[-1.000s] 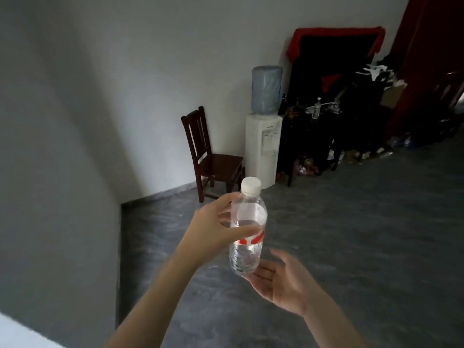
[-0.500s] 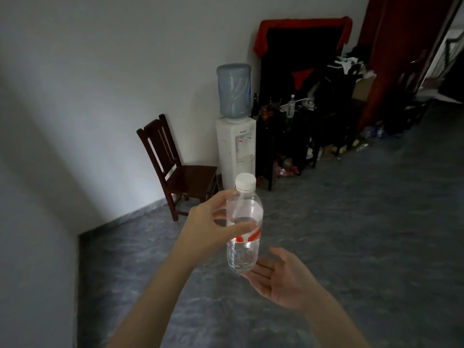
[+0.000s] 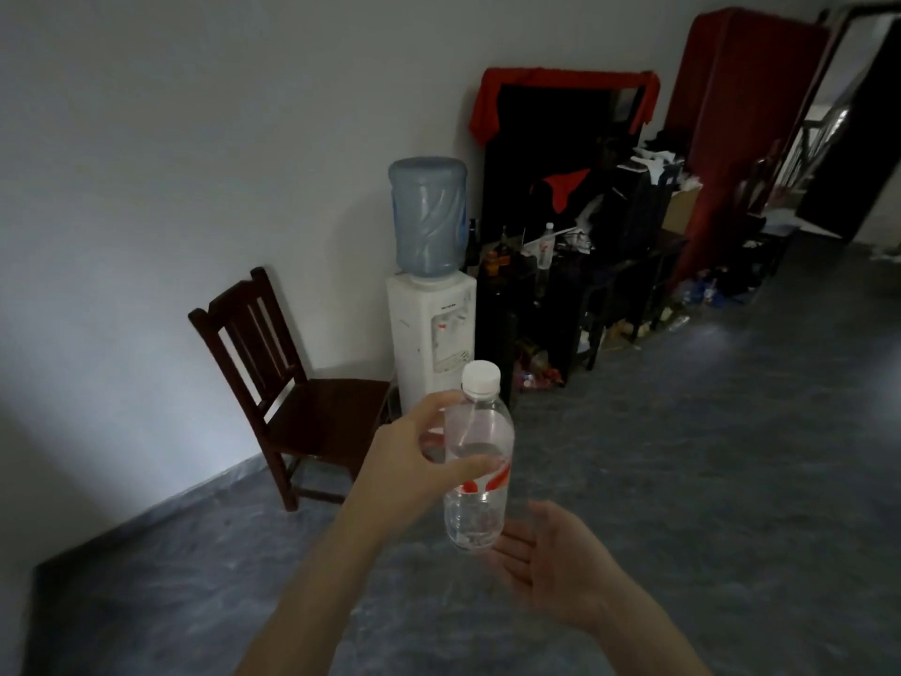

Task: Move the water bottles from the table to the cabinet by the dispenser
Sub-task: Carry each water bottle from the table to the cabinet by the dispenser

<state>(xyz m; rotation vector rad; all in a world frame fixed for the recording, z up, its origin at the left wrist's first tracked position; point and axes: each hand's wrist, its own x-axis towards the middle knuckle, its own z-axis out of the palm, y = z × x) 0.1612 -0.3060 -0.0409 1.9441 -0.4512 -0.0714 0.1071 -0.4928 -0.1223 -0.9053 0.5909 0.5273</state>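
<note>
Clear plastic water bottle (image 3: 479, 461) is held upright in the left hand (image 3: 414, 468), thumb across the front and fingers wrapped behind its upper half. Right hand (image 3: 546, 558) lies open, palm up, just below and right of the base; contact cannot be confirmed. Risk: the one-handed hold sits high on a smooth wall, so the bottle could slip or swing while carried. Destination, the dark cabinet (image 3: 526, 304) right of the dispenser (image 3: 431, 334), stands far ahead, already crowded with bottles.
</note>
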